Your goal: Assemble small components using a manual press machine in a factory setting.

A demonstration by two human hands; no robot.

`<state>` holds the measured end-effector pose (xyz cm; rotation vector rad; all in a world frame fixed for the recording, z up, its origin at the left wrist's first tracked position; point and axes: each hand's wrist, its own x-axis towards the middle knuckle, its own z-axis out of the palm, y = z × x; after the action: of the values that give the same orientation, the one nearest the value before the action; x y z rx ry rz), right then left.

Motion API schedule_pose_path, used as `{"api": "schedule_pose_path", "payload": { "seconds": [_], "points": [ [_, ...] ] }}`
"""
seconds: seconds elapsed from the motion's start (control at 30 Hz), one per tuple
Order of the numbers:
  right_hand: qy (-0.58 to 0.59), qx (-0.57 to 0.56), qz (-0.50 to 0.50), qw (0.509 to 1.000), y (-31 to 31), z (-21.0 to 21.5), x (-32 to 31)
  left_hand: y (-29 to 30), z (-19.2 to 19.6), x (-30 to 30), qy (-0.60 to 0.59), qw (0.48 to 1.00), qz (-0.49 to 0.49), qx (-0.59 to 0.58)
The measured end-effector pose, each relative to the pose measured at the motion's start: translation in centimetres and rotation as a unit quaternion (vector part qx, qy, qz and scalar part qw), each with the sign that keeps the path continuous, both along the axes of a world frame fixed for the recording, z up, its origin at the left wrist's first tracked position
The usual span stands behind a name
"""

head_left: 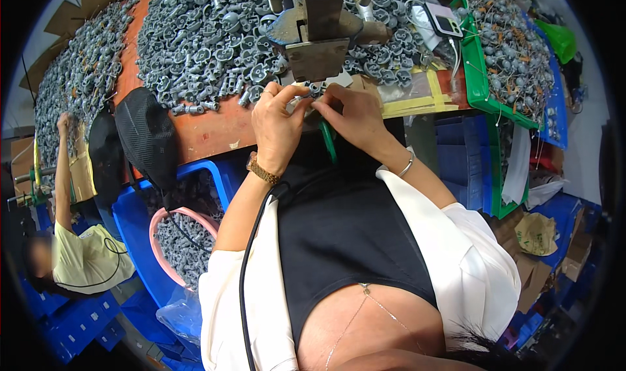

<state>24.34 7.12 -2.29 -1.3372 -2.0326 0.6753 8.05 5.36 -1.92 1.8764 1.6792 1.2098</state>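
Both my hands meet just under the metal head of a press [317,58] at the bench's near edge. My left hand [276,124] is closed, thumb and forefinger pinched together. My right hand [354,115] makes a similar pinch, its fingertips almost touching the left ones. Whatever sits between the fingertips is too small to make out. A few grey plastic parts [317,89] lie right behind the fingers, below the press head. Beneath the hands hangs a green curved strip [328,141].
A large heap of grey plastic parts [202,42] covers the orange bench [202,136]. To the right are a phone [446,23] and a green tray [478,87] beside wired parts. A pink-rimmed basket [156,231] stands in a blue bin [134,214]. At left, a co-worker [88,257] reaches toward another heap.
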Motion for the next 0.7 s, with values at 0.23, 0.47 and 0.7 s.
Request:
{"api": "schedule_pose_path", "payload": {
  "seconds": [0.23, 0.47, 0.7],
  "points": [
    [0.309, -0.099, -0.017, 0.946, 6.9, 3.9, 5.2, -0.6, 0.7, 0.7, 0.015, 1.0, 0.023, -0.014],
    [0.504, -0.159, 0.158, 0.834, 15.3, 11.9, 4.4, -1.7, 1.1, 2.2, 0.026, 0.999, 0.023, -0.005],
    [0.431, 0.012, 0.156, 0.889, 6.7, 22.3, 5.0, -2.9, 0.8, 2.4, 0.018, 0.999, 0.027, -0.01]
  ]
}}
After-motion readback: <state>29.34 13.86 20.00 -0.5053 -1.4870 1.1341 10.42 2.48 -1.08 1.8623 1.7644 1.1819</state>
